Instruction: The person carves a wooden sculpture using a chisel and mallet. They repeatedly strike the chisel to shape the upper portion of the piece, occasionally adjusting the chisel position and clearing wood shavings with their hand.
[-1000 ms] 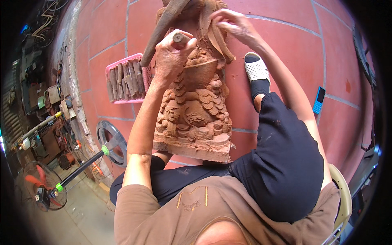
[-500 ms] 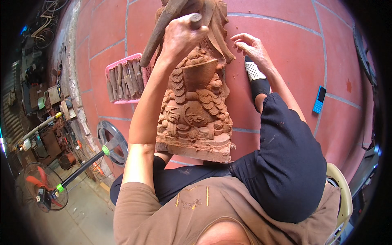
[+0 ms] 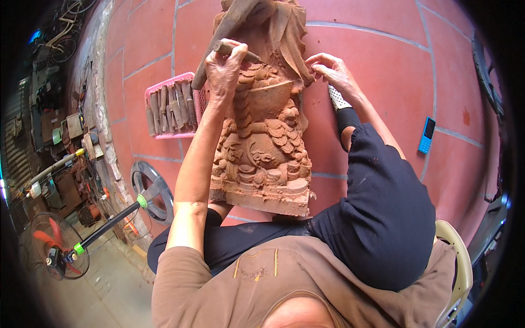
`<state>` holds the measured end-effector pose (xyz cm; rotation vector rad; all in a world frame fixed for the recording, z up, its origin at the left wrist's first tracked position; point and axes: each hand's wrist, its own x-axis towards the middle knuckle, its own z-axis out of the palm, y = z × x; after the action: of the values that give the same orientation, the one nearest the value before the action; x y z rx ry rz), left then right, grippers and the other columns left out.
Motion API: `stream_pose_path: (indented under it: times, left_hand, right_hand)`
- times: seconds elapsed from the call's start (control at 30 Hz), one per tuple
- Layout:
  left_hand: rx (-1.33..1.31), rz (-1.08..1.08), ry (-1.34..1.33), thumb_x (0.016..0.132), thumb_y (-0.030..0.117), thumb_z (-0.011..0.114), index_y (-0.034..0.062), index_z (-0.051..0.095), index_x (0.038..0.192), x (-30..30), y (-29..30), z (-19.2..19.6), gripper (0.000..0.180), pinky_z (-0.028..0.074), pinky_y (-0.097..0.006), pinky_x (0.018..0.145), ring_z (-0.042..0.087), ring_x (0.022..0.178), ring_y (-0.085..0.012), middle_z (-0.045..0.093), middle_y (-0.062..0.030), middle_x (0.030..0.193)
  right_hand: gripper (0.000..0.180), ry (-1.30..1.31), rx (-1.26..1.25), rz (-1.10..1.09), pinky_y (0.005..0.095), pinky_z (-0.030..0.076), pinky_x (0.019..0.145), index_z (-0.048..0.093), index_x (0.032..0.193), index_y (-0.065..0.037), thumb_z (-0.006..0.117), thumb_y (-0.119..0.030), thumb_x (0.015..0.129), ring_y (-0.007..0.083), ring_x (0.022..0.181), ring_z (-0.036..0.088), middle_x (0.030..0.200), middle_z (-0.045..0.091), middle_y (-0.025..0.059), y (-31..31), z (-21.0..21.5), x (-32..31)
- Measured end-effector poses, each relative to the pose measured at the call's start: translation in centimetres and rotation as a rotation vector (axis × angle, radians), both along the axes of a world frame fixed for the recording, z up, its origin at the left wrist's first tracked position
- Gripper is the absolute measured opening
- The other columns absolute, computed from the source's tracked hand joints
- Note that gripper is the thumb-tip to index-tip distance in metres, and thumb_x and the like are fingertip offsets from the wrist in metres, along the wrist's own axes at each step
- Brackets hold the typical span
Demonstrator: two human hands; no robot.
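A reddish-brown wood carving (image 3: 268, 142), covered in scale-like discs and round knobs, lies in front of me. My left hand (image 3: 223, 74) is closed around a wood-handled carving chisel (image 3: 223, 48) over the carving's upper part. The chisel slants down to the right, and its tip meets the wood among loose shavings. By the carving's right edge, my right hand (image 3: 333, 74) is open with loosely bent fingers. Its fingertips are close to the edge; whether they touch it I cannot tell. A thick, grey-brown wooden length (image 3: 210, 52) runs along the carving's upper left.
Left of the carving, a pink basket (image 3: 146, 101) holds several wood-handled tools (image 3: 172, 106). A blue phone (image 3: 426, 135) lies on the red tiles (image 3: 383, 71) at right. A fan (image 3: 57, 246) on a pole with a round base (image 3: 152, 191) stands at lower left.
My left hand has shifted left and down, and the chisel has tipped from end-on to a slant. My right hand has moved slightly downward, closer to the carving's edge.
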<state>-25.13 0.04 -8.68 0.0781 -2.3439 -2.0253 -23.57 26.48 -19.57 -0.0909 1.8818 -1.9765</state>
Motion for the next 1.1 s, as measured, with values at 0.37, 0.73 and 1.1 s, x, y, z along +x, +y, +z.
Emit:
stream_pose_path:
  times: [0.37, 0.73, 1.1]
  left_hand:
    - [-0.195, -0.133, -0.059, 0.087, 0.018, 0.067, 0.0027, 0.064, 0.082, -2.2, 0.5, 1.2, 0.016, 0.055, -0.025, 0.054, 0.064, 0.059, -0.0103, 0.066, -0.0059, 0.070]
    - [-0.205, -0.119, -0.093, 0.084, 0.022, 0.069, 0.0031, 0.065, 0.087, -4.0, 0.2, 0.7, 0.020, 0.053, -0.025, 0.051, 0.064, 0.057, -0.0134, 0.067, -0.0084, 0.070]
    - [0.135, 0.179, -0.110, 0.088, 0.010, 0.067, 0.0002, 0.062, 0.092, -0.5, -1.2, -0.6, 0.012, 0.056, -0.026, 0.049, 0.067, 0.055, -0.0193, 0.068, -0.0128, 0.075]
  right_hand:
    - [0.023, -0.050, 0.044, -0.023, 0.0206, 0.043, 0.066, 0.067, 0.111, -0.009, 0.059, -0.021, 0.093, 0.0051, 0.074, 0.057, 0.084, 0.066, -0.0022, 0.6, -0.8, 0.5]
    - [0.022, -0.046, 0.019, -0.026, 0.0211, 0.043, 0.065, 0.068, 0.109, -0.010, 0.058, -0.019, 0.092, 0.0056, 0.075, 0.057, 0.086, 0.066, -0.0023, 0.4, -1.1, 0.7]
    - [0.022, 0.000, 0.002, 0.009, 0.0217, 0.043, 0.065, 0.068, 0.109, -0.009, 0.058, -0.020, 0.092, 0.0055, 0.075, 0.055, 0.086, 0.066, -0.0031, -0.2, -1.2, 0.8]
